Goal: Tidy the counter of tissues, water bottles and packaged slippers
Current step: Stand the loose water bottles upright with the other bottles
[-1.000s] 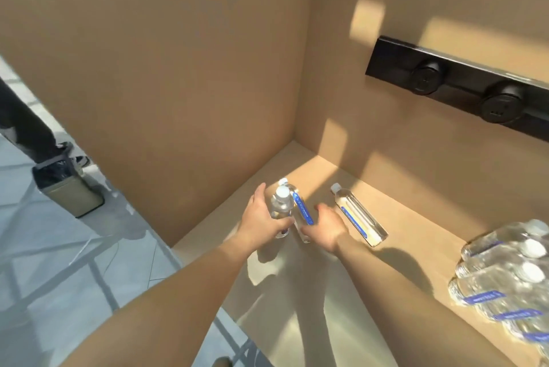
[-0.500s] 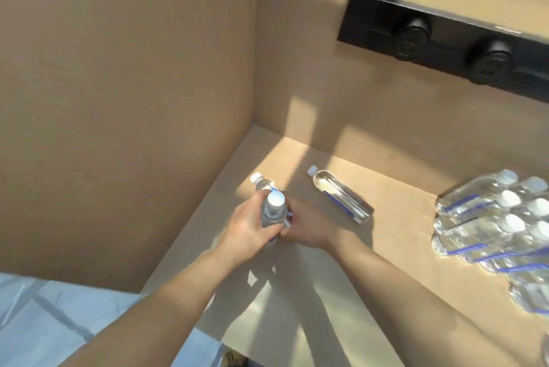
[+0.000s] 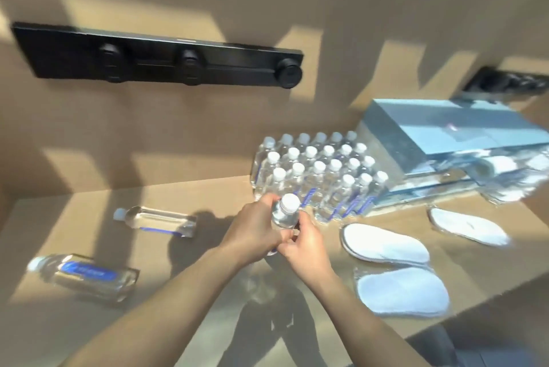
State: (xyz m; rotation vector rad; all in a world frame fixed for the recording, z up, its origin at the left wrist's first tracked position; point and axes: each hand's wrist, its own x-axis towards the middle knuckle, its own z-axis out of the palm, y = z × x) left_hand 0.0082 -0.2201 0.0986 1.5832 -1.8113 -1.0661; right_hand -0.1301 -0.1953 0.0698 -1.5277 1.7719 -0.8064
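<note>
Counter [image 3: 208, 188], tan, lit in patches by sunlight; landmark for this entry is the block of upright bottles [image 3: 318, 176], white-capped and packed in rows against the back wall.

Held bottle [image 3: 283, 215]: upright, white cap on top, just in front of the block's near left corner. Left hand [image 3: 252, 236] wraps its body from the left, fingers closed around it; right hand [image 3: 306, 244] is closed on its lower part from the right. Whether its base touches the counter cannot be told.

Loose bottle [image 3: 156, 221]: lying on its side, left of the block, cap pointing left.

Second loose bottle [image 3: 86, 276]: lying on its side, farther left and nearer the counter's front edge, blue label up.

Packaged slippers [image 3: 386, 243]: three white pieces in clear wrap, flat, in front and right of the block.

Tissue boxes [image 3: 445, 134]: pale blue stack, touching the block's right side.

Black rail [image 3: 154, 59]: on the wall, above and left of the block.
</note>
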